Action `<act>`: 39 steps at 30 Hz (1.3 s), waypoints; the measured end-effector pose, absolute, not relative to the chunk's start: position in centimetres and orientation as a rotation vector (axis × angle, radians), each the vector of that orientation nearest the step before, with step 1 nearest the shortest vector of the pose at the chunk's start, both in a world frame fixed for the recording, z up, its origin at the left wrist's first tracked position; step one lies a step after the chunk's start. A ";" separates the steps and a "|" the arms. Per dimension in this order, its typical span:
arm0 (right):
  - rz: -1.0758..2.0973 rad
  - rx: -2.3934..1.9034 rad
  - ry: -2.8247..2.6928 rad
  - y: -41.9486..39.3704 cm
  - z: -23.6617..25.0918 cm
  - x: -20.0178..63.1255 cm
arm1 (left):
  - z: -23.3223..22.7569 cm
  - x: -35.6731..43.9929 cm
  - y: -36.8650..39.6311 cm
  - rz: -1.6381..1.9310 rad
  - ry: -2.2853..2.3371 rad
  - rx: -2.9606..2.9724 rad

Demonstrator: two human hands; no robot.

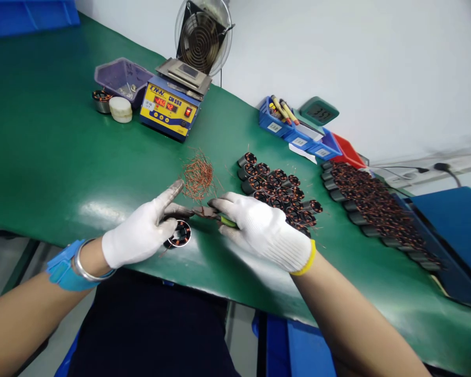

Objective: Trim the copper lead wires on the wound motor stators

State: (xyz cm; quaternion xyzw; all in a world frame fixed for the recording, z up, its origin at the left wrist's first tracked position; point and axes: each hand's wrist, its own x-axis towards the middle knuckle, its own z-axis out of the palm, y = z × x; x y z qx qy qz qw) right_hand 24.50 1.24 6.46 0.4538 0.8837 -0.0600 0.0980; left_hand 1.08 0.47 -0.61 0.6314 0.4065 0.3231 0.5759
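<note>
My left hand (pixel 139 233), in a white glove with darkened fingertips, holds a motor stator (pixel 185 234) near the table's front edge. Its thumb lies at the ring and its index finger points out towards a heap of copper wire clippings (pixel 198 177). Black slots and copper windings show inside the ring. In my right hand (pixel 262 222), also gloved in white, is a pair of green-handled cutting pliers (pixel 228 222). Their jaws reach left to the fingers of my left hand, just above the stator. Whether they grip a wire I cannot tell.
Several wound stators (pixel 277 188) stand grouped right of the clippings. A long batch of stators (pixel 371 204) lies farther right, beside a blue box (pixel 451 225). Behind are a yellow-and-blue solder pot (pixel 168 107), a fan (pixel 199 42), a purple tray (pixel 121 78) and small blue bins (pixel 275 125).
</note>
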 end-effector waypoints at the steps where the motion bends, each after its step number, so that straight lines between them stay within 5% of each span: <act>1: -0.152 1.316 2.610 1.4 6.8 24.1 | -0.6 1.0 0.4 0.752 0.956 1.464; 27: 0.310 1.015 2.260 4.5 11.7 18.5 | -1.0 1.3 0.5 0.767 1.023 1.503; 39: -0.026 1.626 2.321 -3.7 3.9 25.2 | -2.9 -0.1 2.4 1.424 1.130 1.180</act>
